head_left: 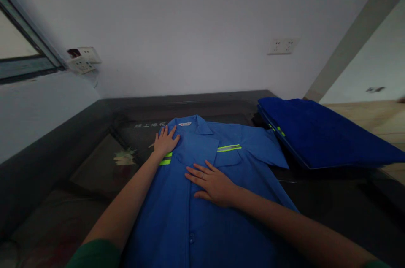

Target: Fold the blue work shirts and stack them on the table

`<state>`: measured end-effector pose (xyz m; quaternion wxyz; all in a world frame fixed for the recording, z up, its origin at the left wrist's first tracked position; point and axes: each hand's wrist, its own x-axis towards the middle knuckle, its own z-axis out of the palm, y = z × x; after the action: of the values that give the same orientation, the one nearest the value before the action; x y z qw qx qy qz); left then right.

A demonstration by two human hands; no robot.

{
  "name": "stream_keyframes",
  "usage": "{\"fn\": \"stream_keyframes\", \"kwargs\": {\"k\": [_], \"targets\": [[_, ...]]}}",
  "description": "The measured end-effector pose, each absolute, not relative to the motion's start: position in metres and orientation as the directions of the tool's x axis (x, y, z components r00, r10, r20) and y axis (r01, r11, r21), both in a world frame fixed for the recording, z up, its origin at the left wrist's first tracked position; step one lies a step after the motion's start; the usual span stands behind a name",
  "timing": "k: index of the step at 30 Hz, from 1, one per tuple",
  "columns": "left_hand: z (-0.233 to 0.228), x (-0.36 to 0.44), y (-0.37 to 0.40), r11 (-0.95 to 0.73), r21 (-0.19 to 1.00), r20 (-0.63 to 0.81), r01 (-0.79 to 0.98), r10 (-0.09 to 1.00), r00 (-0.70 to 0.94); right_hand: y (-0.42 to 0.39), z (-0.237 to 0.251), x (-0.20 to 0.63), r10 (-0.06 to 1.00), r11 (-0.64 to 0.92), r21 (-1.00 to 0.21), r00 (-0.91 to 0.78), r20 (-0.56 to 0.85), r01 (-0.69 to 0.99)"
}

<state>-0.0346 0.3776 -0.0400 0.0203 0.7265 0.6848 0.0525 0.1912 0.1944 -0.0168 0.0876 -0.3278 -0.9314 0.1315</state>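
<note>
A blue work shirt (215, 226) with yellow-green reflective strips lies spread out, its collar toward the wall. My left hand (166, 140) rests on it near the collar, fingers spread, on the left shoulder side. Lower down, my right hand (213, 183) lies flat across the shirt front, with a ring on one finger. The left sleeve is not visible; a folded sleeve seems to lie over the chest between my hands, its end just short of the reflective strip (229, 148). To the right, the other short sleeve (264, 145) is laid out flat.
A stack of folded dark blue garments (325, 133) sits at the right on the dark, glossy table (95, 162). The table has a raised edge along the wall. Wall sockets (282, 46) and a power adapter (81, 65) are above it.
</note>
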Motion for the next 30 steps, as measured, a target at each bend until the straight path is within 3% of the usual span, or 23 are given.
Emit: {"fn": "stream_keyframes", "kwargs": {"k": [10, 19, 23, 26, 30], "targets": [[-0.043, -0.042, 0.405, -0.052, 0.096, 0.043, 0.994, 0.998, 0.048, 0.219, -0.015, 0.19, 0.619, 0.765, -0.291, -0.781, 0.087, 0.574], [-0.044, -0.046, 0.423, -0.065, 0.112, 0.049, 0.992, 0.997, 0.06, 0.237, -0.022, 0.187, 0.605, 0.792, -0.188, -0.787, 0.118, 0.581], [-0.036, -0.036, 0.404, -0.14, 0.084, 0.303, 0.987, 0.947, 0.109, 0.219, -0.012, 0.189, 0.665, 0.746, -0.147, -0.735, 0.134, 0.649], [-0.026, -0.02, 0.384, -0.25, 0.079, 0.454, 0.965, 0.871, 0.188, 0.185, 0.005, 0.206, 0.706, 0.706, -0.222, -0.69, 0.158, 0.672], [-0.012, 0.006, 0.36, -0.374, 0.11, 0.422, 0.921, 0.857, 0.298, 0.112, 0.028, 0.257, 0.801, 0.572, -0.504, -0.573, 0.172, 0.647]]}}
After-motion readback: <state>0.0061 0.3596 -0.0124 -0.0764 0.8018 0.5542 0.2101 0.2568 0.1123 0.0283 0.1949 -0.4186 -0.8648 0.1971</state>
